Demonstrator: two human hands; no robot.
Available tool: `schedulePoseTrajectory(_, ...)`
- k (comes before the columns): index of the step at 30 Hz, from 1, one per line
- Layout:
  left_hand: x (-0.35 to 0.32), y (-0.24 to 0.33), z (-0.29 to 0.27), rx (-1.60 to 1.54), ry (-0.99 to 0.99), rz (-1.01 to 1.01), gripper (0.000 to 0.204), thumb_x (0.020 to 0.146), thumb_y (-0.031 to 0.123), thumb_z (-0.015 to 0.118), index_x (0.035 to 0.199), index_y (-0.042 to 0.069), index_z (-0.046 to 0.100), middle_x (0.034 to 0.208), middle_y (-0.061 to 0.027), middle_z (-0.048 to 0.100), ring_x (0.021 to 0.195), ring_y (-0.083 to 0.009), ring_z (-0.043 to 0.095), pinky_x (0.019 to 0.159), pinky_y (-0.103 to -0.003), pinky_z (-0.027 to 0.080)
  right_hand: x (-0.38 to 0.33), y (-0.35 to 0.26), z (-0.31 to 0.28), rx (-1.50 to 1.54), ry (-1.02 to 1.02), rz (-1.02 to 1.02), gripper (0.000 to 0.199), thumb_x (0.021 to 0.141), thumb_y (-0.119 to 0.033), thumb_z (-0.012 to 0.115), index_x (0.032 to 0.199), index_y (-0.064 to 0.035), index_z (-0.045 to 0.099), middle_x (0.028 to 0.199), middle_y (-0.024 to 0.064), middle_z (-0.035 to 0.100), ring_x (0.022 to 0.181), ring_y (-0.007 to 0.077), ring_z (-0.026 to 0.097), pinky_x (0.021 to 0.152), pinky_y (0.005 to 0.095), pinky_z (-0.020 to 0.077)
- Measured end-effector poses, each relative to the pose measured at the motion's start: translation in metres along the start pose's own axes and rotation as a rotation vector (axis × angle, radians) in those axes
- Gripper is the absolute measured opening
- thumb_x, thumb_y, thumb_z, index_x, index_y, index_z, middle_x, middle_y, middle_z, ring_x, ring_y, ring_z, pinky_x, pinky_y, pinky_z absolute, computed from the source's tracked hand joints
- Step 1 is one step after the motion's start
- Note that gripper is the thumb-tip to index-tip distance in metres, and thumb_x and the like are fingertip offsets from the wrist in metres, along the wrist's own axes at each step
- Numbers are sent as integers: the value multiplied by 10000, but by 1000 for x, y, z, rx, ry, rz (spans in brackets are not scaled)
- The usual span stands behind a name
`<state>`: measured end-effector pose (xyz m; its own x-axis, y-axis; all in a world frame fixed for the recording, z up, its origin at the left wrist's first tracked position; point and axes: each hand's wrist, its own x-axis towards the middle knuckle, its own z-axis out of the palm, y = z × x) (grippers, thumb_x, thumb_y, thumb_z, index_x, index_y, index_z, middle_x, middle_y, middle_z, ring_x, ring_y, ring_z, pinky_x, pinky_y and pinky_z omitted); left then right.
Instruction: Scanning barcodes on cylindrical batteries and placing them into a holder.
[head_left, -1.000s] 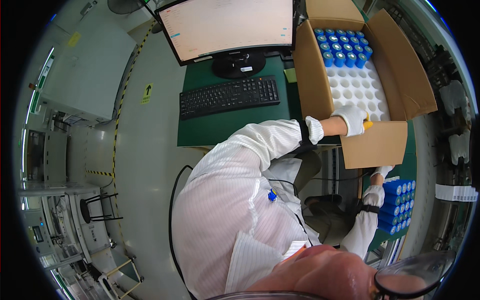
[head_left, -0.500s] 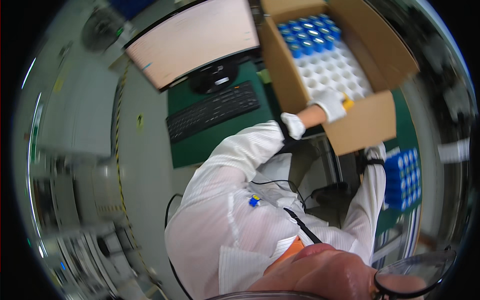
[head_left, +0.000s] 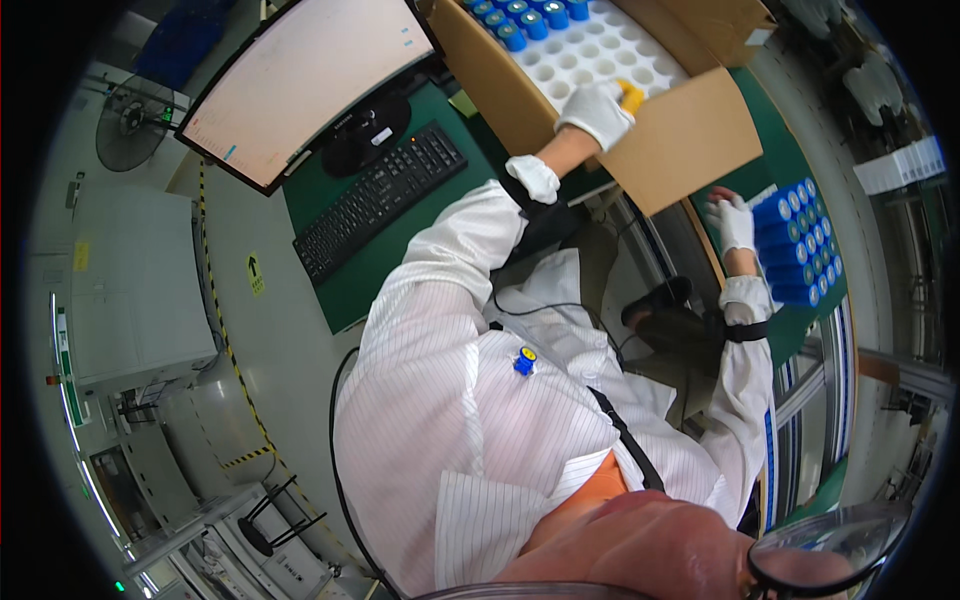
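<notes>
Seen from above: gloved left hand (head_left: pixel 597 112) clenched around a yellow cylinder (head_left: pixel 631 96), held over the white honeycomb tray (head_left: pixel 610 55) inside an open cardboard box (head_left: pixel 690 140) at the green desk's (head_left: pixel 345 290) far edge. Gloved right hand (head_left: pixel 735 222) resting against a block of blue cylinders (head_left: pixel 800 250) by the desk's right edge; grasp unclear.
</notes>
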<state>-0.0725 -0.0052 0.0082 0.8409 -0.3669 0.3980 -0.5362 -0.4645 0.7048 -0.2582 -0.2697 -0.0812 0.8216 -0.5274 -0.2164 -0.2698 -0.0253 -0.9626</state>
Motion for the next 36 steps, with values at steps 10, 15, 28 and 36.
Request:
schedulePoseTrajectory(10, -84, 10, -40, -281, 303, 404, 184, 915, 44, 638, 1080, 7, 710, 928, -115, 726, 860, -218, 702, 786, -327, 539, -150, -46, -15, -198, 94, -297, 196, 945, -170, 605, 985, -6, 704, 900, 84, 722, 838, 144, 670, 777, 287, 519)
schedulePoseTrajectory(15, -49, 53, -41, -348, -60, 475, 157, 944, 73, 629, 1073, 14, 699, 965, -112, 728, 890, -218, 708, 816, -314, 540, -139, -129, -122, -94, 586, -687, 177, 949, -167, 621, 952, -14, 709, 878, 53, 717, 802, 126, 651, 758, 265, 511)
schedulePoseTrajectory(28, 26, 264, -47, -492, -895, 539, 375, 981, 156, 608, 1330, 33, 544, 1210, -77, 679, 1110, -169, 638, 956, -278, 475, 70, -235, -248, -351, 969, -569, 220, 848, -242, 740, 988, -75, 718, 883, 65, 727, 792, 149, 666, 751, 280, 517)
schedulePoseTrajectory(36, 120, 327, 100, -281, -513, 501, 517, 915, 254, 684, 1387, 126, 516, 1264, -143, 655, 1087, -247, 656, 934, -311, 495, 65, -223, -236, -110, 936, -679, 196, 820, -167, 746, 1004, -104, 722, 873, 64, 724, 783, 158, 667, 757, 278, 528)
